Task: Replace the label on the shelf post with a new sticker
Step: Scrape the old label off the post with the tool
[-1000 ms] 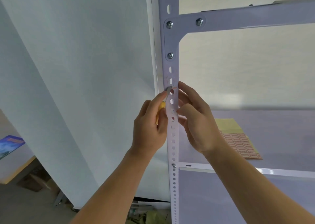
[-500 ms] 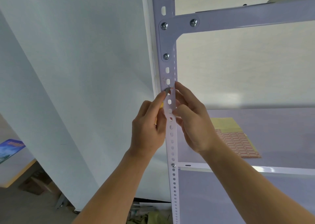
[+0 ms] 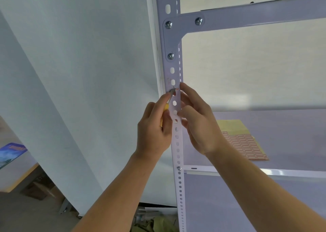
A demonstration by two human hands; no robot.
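A white perforated shelf post runs top to bottom through the middle of the view. My left hand is shut on a yellow-handled utility knife, whose blade tip touches the post's front. A small remnant of red-edged label clings to the post at the blade tip. My right hand grips the post's right edge, with its fingertips beside the label. A sheet of red-bordered stickers on yellow backing lies on the shelf board to the right.
A horizontal beam is bolted to the post above. The lower shelf board extends right. A large white panel stands at the left. Cardboard and clutter lie on the floor below, and a blue printed item sits at far left.
Blade and both hands stay at the same spot on the post. The view has shifted slightly, so the post sits a little further left.
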